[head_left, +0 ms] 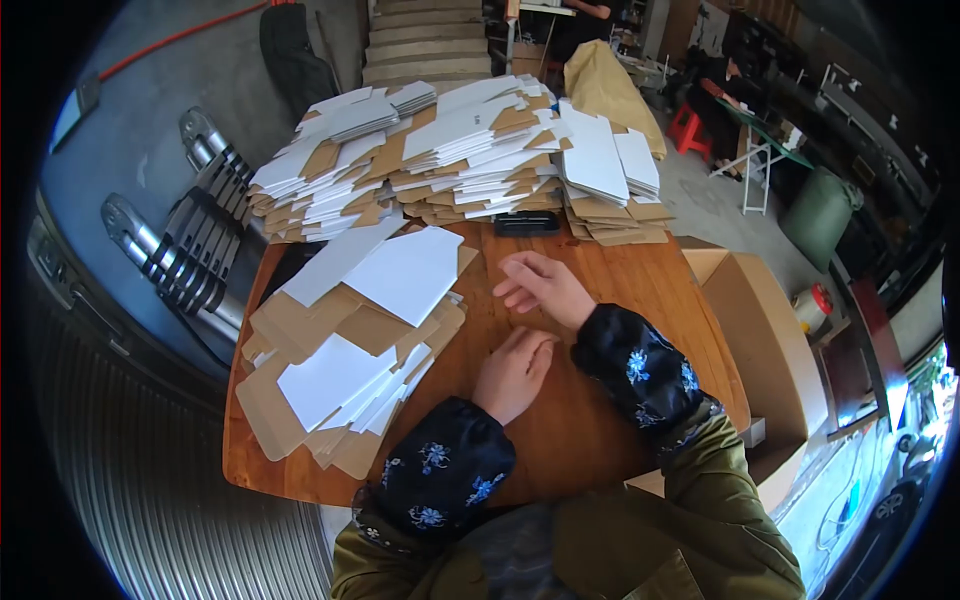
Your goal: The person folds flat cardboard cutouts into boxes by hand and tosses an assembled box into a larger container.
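Both hands hover over the bare middle of the wooden table (610, 400), with no object visible in either. My left hand (514, 374) has its fingers curled in, seen from the back, close to the right side of a loose pile of flattened cardboard boxes (335, 380). Farther forward and to the right, my right hand (550, 288) is loosely bent, its fingertips a little apart. The boxes are white on one face and brown on the other, lying overlapped at odd angles. Neither hand touches the pile.
Tall stacks of flat boxes (460, 135) line the table's far edge, with a black case (527, 223) before them. A large open carton (760, 350) stands at the right. Telescopic ladders (170, 250) lean at the left. A person sits near a red stool (688, 132).
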A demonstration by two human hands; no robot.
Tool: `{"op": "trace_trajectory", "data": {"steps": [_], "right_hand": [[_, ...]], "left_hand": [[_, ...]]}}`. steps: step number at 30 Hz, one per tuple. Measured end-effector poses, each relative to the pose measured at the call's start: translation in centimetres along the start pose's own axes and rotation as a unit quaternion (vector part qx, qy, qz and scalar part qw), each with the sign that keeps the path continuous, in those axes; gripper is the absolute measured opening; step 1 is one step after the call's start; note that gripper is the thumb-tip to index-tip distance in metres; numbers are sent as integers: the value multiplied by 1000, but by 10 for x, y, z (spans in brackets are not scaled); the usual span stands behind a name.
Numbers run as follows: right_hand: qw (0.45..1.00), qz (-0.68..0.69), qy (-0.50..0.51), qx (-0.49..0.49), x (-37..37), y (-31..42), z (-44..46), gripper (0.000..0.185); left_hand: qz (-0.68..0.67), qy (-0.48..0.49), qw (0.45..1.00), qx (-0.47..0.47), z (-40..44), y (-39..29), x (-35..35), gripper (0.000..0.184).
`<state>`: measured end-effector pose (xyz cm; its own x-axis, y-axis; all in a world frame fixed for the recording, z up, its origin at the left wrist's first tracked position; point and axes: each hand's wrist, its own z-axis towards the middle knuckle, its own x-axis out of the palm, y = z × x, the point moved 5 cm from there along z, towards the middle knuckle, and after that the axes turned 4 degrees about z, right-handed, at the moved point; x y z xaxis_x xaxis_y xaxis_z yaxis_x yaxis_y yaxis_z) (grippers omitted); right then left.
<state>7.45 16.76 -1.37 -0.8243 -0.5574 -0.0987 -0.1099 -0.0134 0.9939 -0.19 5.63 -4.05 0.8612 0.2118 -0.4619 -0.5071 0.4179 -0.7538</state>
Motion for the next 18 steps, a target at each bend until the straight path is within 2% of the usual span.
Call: {"op": "trace_trajectory", "data": {"steps": [4, 5, 8, 9, 13, 16, 18], "right_hand": [[991, 51, 75, 100, 36, 2, 26, 53], [991, 53, 73, 102, 41, 6, 27, 42], [981, 143, 77, 108, 44, -3, 37, 30], [976, 183, 56, 108, 46, 0, 35, 19], [971, 221, 15, 89, 16, 1, 26, 12], [968, 241, -4, 74, -25, 1, 4, 12], [961, 270, -27, 54, -58, -4, -14, 26]], "left_hand": [[105, 60, 991, -53, -3, 2, 5, 18], [93, 57, 993, -43, -4, 3, 7, 18], [87, 56, 994, -46, -6, 3, 7, 16], [89, 58, 993, -47, -6, 2, 6, 16], [77, 59, 994, -45, -5, 0, 4, 15], [50, 44, 998, -16, -3, -3, 5, 15], [49, 52, 997, -11, -5, 2, 6, 17]]}}
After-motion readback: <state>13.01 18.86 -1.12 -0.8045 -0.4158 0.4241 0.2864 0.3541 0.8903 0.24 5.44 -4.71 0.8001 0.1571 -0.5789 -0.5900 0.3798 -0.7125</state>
